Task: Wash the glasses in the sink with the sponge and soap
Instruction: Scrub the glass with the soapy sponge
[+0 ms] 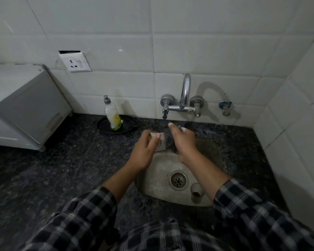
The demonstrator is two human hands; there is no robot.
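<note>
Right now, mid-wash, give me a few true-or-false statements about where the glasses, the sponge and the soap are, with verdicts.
1. The left hand holds a glass over the sink. True.
2. The right hand hangs idle. False: it grips the dark sponge against that glass.
3. A second glass stands upright in the sink, beside the drain. True.
4. The soap bottle lies in the sink. False: it stands upright on a black plate on the counter, left of the tap.
</note>
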